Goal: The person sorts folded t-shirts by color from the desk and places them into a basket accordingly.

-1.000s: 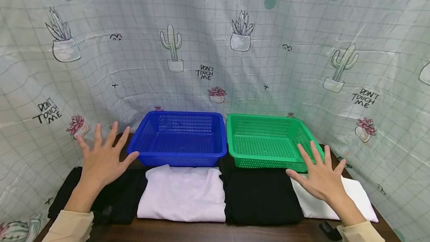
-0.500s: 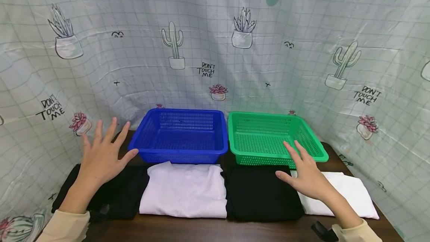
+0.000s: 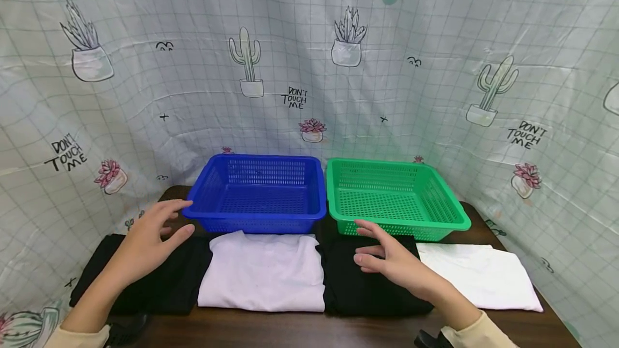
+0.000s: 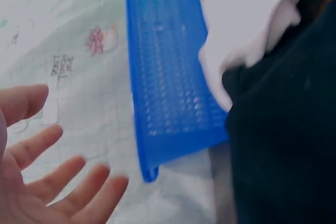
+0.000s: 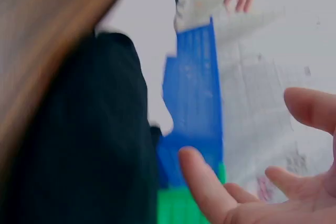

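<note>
In the head view my left hand (image 3: pixel 145 246) hovers over the black folded cloth (image 3: pixel 169 289) at far left, fingers relaxed and holding nothing. My right hand (image 3: pixel 396 262) is above the other black folded cloth (image 3: pixel 367 294), right of centre, its fingers loosely bent around nothing. Between the black cloths lies a white folded cloth (image 3: pixel 263 275); another white cloth (image 3: pixel 488 278) lies at far right. Both wrist views show spread fingers with nothing in them, the left hand (image 4: pixel 58 182) beside the blue basket (image 4: pixel 173 77) and the right hand (image 5: pixel 273 182) near black cloth (image 5: pixel 100 129).
Behind the cloths stand a blue basket (image 3: pixel 261 223) and a green basket (image 3: pixel 396 225) side by side, both empty. A patterned curtain (image 3: pixel 300 42) hangs behind and at both sides of the brown table (image 3: pixel 271 332).
My right hand has moved left, from over the right white cloth and green basket to above the black cloth. The left hand's spread fingers have drawn closer together and turned towards the blue basket.
</note>
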`<action>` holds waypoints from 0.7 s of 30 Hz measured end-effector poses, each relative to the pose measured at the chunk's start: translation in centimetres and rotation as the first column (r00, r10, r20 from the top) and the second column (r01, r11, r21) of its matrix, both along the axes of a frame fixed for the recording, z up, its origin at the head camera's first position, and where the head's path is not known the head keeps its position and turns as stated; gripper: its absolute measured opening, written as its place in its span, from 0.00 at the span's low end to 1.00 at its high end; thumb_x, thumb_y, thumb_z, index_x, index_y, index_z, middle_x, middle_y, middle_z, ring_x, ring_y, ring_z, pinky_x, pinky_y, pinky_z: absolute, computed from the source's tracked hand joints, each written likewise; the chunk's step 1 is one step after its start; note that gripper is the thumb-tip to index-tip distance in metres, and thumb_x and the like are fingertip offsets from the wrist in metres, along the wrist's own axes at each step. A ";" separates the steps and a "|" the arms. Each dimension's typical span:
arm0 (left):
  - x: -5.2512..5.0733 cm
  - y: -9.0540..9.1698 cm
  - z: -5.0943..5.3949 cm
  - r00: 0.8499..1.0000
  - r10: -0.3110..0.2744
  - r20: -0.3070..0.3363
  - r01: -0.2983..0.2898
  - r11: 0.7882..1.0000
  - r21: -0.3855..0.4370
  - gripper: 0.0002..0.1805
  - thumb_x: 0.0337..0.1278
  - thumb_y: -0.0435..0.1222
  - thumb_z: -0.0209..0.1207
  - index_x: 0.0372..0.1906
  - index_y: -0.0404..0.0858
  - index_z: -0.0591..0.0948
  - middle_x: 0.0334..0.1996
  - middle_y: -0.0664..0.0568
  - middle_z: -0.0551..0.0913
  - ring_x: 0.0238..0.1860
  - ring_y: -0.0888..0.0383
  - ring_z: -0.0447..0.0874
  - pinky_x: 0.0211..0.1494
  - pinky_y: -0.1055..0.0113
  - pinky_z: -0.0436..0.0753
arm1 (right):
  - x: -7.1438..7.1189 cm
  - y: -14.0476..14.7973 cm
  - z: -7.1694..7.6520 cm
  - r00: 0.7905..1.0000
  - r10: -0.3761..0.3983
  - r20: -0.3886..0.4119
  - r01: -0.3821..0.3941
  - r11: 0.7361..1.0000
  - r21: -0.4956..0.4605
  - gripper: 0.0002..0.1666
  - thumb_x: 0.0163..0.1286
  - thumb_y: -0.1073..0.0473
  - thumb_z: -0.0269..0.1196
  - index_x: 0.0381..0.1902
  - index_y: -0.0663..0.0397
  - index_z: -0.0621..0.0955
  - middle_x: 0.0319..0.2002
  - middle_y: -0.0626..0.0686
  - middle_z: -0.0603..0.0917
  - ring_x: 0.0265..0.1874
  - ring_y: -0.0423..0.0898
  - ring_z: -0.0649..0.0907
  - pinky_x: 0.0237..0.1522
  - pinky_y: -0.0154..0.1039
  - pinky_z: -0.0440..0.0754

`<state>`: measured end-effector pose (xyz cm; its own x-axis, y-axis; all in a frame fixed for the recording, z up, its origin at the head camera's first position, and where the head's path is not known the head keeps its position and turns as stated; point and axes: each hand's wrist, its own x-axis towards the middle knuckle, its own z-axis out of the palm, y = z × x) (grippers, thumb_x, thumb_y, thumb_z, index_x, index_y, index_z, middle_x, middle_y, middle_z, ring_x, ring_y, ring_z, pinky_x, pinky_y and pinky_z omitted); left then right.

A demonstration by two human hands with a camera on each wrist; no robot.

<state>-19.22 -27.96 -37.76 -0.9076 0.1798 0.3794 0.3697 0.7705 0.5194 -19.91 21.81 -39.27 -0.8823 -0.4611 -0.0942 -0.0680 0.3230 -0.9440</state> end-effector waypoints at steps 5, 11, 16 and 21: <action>0.3 0.8 -1.3 0.947 -0.107 0.302 0.055 0.983 0.176 0.33 0.78 0.48 0.61 0.79 0.40 0.69 0.70 0.34 0.75 0.61 0.40 0.85 0.57 0.43 0.87 | -0.1 -2.8 -1.1 0.982 0.110 0.154 -0.081 0.979 -0.188 0.47 0.82 0.55 0.62 0.87 0.49 0.50 0.82 0.70 0.52 0.71 0.67 0.74 0.63 0.54 0.84; -0.5 1.9 -3.5 0.789 -0.299 0.537 0.033 0.893 0.449 0.38 0.80 0.45 0.60 0.82 0.32 0.61 0.70 0.29 0.69 0.63 0.40 0.83 0.60 0.51 0.87 | -0.8 -5.8 -2.7 0.949 0.138 0.282 -0.061 0.962 -0.265 0.49 0.79 0.57 0.65 0.86 0.53 0.50 0.81 0.71 0.53 0.67 0.64 0.77 0.63 0.57 0.83; -1.1 2.5 -4.9 0.729 -0.356 0.585 0.024 0.867 0.498 0.37 0.80 0.42 0.59 0.81 0.29 0.59 0.69 0.28 0.69 0.63 0.41 0.81 0.60 0.50 0.87 | -1.3 -6.7 -3.6 0.939 0.097 0.329 -0.022 0.974 -0.225 0.50 0.77 0.59 0.65 0.86 0.54 0.50 0.80 0.72 0.53 0.70 0.65 0.73 0.61 0.60 0.84; -1.4 2.9 -5.1 0.735 -0.293 0.611 -0.003 0.900 0.435 0.36 0.78 0.42 0.62 0.79 0.29 0.64 0.68 0.28 0.71 0.64 0.40 0.81 0.60 0.48 0.86 | -1.6 -6.8 -3.7 0.934 0.070 0.350 -0.023 0.991 -0.135 0.50 0.77 0.57 0.65 0.86 0.55 0.50 0.78 0.74 0.57 0.71 0.68 0.73 0.62 0.65 0.82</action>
<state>-20.66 -25.02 -42.84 -0.9250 0.3057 -0.2258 -0.0825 0.4184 0.9045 -21.50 14.99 -43.00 -0.7799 -0.5296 -0.3335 0.2649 0.2035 -0.9426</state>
